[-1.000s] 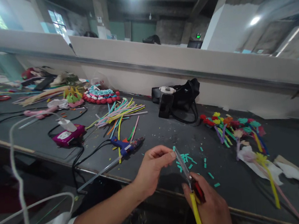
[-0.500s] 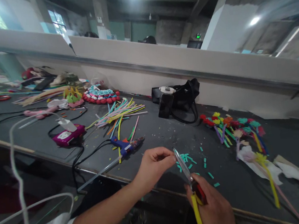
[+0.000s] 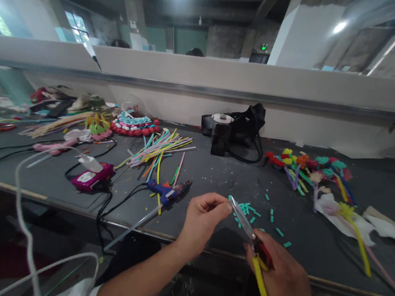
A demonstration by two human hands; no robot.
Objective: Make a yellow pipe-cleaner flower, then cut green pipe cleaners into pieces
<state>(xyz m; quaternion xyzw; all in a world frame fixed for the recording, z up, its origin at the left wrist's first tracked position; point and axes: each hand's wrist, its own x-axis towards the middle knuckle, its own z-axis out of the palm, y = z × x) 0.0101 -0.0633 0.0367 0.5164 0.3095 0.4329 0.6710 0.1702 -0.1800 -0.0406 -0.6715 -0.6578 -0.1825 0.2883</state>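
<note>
My left hand (image 3: 206,215) is closed in a pinch, its fingertips at the blade tips of the scissors. A bit of teal strip (image 3: 230,198) shows there; the rest of it is hidden by my fingers. My right hand (image 3: 283,271) grips the scissors (image 3: 243,218) by their red and yellow handles, blades pointing up and away, nearly closed. Under and beside the blades, short teal cut pieces (image 3: 246,209) lie in a small heap, with several scattered to the right on the dark table (image 3: 218,183).
Left of my hands lies a blue glue gun (image 3: 167,193) with a clear glue stick. Behind it are colourful strips (image 3: 162,147). A purple power socket (image 3: 92,175) with cables sits further left. A black bag (image 3: 245,131) stands at the back, and fuzzy flowers (image 3: 301,163) lie right.
A teal bit now shows at the scissor tips beside my left fingertips. Both hands keep almost the same place; the whole view has shifted very slightly.
</note>
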